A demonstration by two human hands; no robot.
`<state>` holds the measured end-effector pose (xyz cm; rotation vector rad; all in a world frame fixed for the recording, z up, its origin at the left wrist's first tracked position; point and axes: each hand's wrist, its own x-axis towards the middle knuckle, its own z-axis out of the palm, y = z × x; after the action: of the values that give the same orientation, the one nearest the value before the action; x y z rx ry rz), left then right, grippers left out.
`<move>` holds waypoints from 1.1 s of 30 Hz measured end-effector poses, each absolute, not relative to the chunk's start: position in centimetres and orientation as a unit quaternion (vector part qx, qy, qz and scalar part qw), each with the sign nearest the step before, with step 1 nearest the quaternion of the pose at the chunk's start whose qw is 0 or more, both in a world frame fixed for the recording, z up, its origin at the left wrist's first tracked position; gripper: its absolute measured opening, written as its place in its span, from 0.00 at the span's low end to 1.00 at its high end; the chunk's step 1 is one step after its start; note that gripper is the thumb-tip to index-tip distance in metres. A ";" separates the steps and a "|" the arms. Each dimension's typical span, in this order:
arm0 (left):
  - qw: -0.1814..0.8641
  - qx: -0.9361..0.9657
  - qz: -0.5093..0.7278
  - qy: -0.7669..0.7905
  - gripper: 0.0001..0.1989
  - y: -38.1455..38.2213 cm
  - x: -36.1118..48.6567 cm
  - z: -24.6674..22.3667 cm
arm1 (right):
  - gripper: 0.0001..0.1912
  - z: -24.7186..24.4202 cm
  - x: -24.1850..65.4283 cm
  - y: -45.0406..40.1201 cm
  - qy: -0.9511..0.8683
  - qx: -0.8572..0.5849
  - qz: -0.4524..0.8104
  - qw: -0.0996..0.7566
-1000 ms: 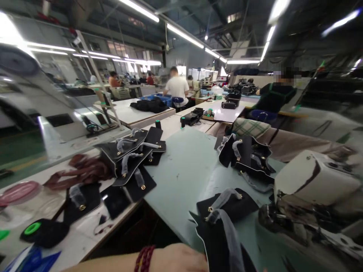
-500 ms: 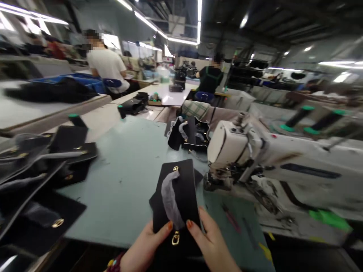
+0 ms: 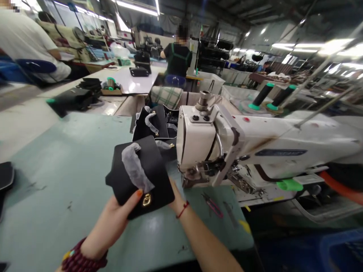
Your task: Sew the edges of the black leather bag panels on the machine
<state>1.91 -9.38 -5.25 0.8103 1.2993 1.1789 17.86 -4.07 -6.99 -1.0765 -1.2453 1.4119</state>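
A black leather piece (image 3: 153, 162) with a plastic-wrapped handle (image 3: 133, 166) and a gold ring fitting (image 3: 146, 199) is held tilted above the green table. My left hand (image 3: 121, 209) grips its lower left edge, the thumb on top near the fitting. At its right edge is my right hand (image 3: 176, 198), its fingers mostly hidden behind the piece. More black pieces with wrapped handles (image 3: 151, 122) lie just beyond, beside the sewing machine head (image 3: 195, 139).
The white sewing machine (image 3: 272, 139) fills the right side. Pink-handled snips (image 3: 212, 206) lie on the green tabletop (image 3: 70, 170) near its front right. Thread spools (image 3: 262, 96) stand behind the machine. Two people (image 3: 178, 58) sit farther back.
The view has turned right. The leather piece has rotated and come nearer the other black pieces. My right thumb has left its front face, and that hand is now partly behind it.
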 end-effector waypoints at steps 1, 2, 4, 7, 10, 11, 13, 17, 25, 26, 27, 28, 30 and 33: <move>0.582 0.341 0.501 0.542 0.29 -9.0 2.2 -5.3 | 0.12 -6.7 18.6 -4.4 -0.508 -0.433 0.580 0.467; 0.597 0.337 0.498 0.530 0.28 -8.6 2.6 -5.3 | 0.11 -6.6 19.5 -5.1 -0.505 -0.431 0.586 0.464; 0.625 0.333 0.490 0.508 0.25 -7.9 3.3 -5.3 | 0.16 -6.5 21.6 -7.5 -0.483 -0.441 0.603 0.458; 0.649 0.317 0.482 0.495 0.22 -7.0 4.4 -5.1 | 0.27 -6.1 24.0 -11.1 -0.411 -0.452 0.631 0.478; 0.668 0.286 0.479 0.492 0.21 -6.2 5.3 -4.7 | 0.31 -5.2 24.9 -12.3 -0.397 -0.473 0.612 0.494; 0.676 0.278 0.473 0.491 0.20 -6.0 5.5 -4.4 | 0.30 -5.0 25.0 -12.2 -0.414 -0.486 0.598 0.485; 0.684 0.269 0.467 0.491 0.19 -5.5 5.8 -3.9 | 0.27 -4.7 25.0 -11.5 -0.449 -0.509 0.572 0.461; 0.691 0.270 0.453 0.494 0.21 -4.4 6.2 -3.5 | 0.24 -4.9 24.8 -10.2 -0.452 -0.531 0.558 0.450; 0.709 0.309 0.418 0.477 0.18 -2.5 6.5 -4.9 | 0.25 -6.2 24.8 -9.6 -0.425 -0.548 0.547 0.470; 0.708 0.315 0.415 0.477 0.18 -2.3 6.5 -4.9 | 0.25 -6.3 24.8 -9.5 -0.423 -0.546 0.547 0.472; 0.706 0.322 0.413 0.476 0.18 -2.1 6.5 -4.9 | 0.25 -6.3 24.8 -9.5 -0.421 -0.546 0.549 0.473; 0.704 0.331 0.412 0.474 0.17 -2.0 6.5 -4.8 | 0.25 -6.3 24.8 -9.4 -0.419 -0.545 0.550 0.474; 0.696 0.350 0.414 0.471 0.16 -1.7 6.5 -4.6 | 0.25 -6.4 24.7 -9.4 -0.415 -0.544 0.553 0.476; 0.691 0.368 0.408 0.469 0.17 -1.3 6.4 -4.3 | 0.25 -6.5 24.6 -9.4 -0.412 -0.540 0.556 0.479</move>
<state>6.45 -1.34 -4.26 0.8215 1.0492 0.9127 24.64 -9.38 -6.52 -1.3178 -1.0053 1.3566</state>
